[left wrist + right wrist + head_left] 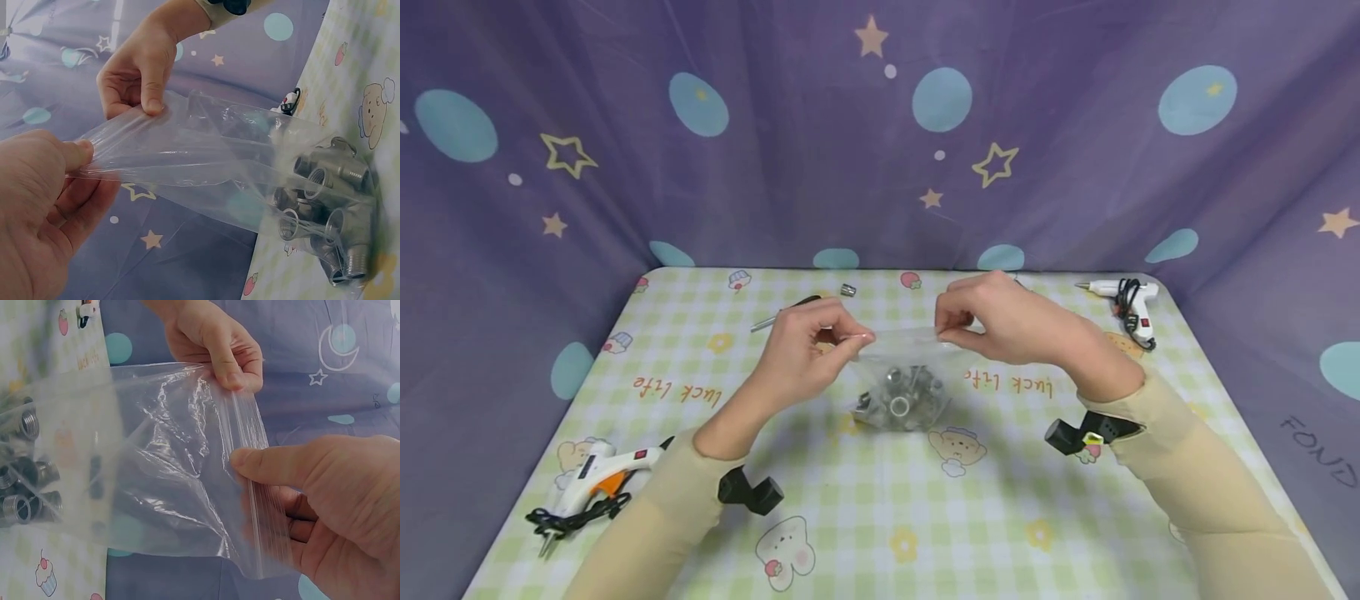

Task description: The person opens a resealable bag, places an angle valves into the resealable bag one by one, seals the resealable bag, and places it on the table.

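Two hands shared one clear zip bag point(901, 379) above the middle of the checked table point(880, 517). Your left hand point(805, 350) pinched one end of the bag's top edge between thumb and fingers, and your right hand point(1007, 321) pinched the other end, so the zip strip point(250, 469) was stretched flat between them. The metal threaded fittings point(331, 206) sat bunched at the bottom, which rested on or just above the table. That load looked heavy for such thin, soft, slippery film, so the zip strip, the stiffest part, was probably the best place to take hold. A glue gun point(591, 487) lay near the left corner, and another point(1123, 304) at the far right.
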{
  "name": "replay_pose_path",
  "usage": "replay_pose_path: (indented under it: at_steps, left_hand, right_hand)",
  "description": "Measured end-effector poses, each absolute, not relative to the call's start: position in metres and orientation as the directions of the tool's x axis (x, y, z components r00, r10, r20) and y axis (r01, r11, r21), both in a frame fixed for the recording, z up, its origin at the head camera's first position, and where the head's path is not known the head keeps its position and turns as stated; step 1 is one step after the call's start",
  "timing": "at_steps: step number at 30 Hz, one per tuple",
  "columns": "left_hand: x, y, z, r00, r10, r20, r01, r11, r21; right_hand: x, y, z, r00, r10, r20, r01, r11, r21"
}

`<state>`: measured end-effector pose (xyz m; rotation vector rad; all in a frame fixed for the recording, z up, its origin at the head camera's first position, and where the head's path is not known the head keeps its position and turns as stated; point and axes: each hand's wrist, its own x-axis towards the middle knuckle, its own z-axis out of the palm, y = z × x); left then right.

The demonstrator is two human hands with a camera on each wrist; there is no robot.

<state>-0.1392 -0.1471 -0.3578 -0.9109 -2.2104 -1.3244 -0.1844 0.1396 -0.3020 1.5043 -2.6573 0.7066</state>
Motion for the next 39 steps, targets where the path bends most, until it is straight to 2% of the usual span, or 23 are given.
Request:
replay_pose_path:
  at_steps: [6, 14, 28, 33, 39]
  left_hand:
    - [-0.142, -0.145, -0.359, -0.708, 0.331, 0.624, 0.706, 0.307, 0.638]
    - [-0.141, -0.149, -0.363, -0.742, 0.329, 0.584, 0.668, 0.294, 0.683]
    - [-0.142, -0.149, -0.36, -0.737, 0.333, 0.588, 0.673, 0.274, 0.688]
    - [-0.141, -0.152, -0.362, -0.753, 0.317, 0.577, 0.656, 0.282, 0.7]
    - [-0.141, -0.154, -0.362, -0.761, 0.313, 0.568, 0.645, 0.272, 0.714]
  right_hand:
    - [-0.185, 0.148, -0.301, -0.549, -0.808, 0.213, -0.812, 0.454, -0.368]
    - [-0.187, 0.16, -0.309, -0.562, -0.8, 0.209, -0.805, 0.472, -0.359]
    - [-0.188, 0.177, -0.308, -0.567, -0.792, 0.227, -0.813, 0.495, -0.305]
    - [-0.189, 0.184, -0.31, -0.58, -0.779, 0.237, -0.808, 0.514, -0.288]
    - [-0.188, 0.192, -0.312, -0.554, -0.781, 0.289, -0.83, 0.495, -0.256]
